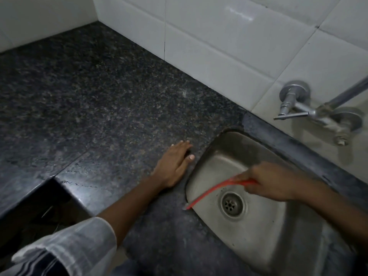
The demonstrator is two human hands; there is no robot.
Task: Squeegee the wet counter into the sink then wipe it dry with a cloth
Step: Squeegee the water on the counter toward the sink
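The dark speckled granite counter point(103, 100) fills the left and middle of the head view, with a few water beads near its front edge. A steel sink point(264, 236) with a round drain point(232, 204) is set into it at the lower right. My right hand point(270, 182) is shut on a red squeegee point(211, 193), whose blade hangs over the sink's left rim with its tip touching the rim. My left hand point(173, 166) lies flat, fingers together, on the counter just left of the sink. No cloth is in view.
White wall tiles point(219, 40) run along the back of the counter. A metal tap point(310, 112) sticks out of the wall above the sink's far right side. At the lower left the counter has a dark open cut-out point(37, 208).
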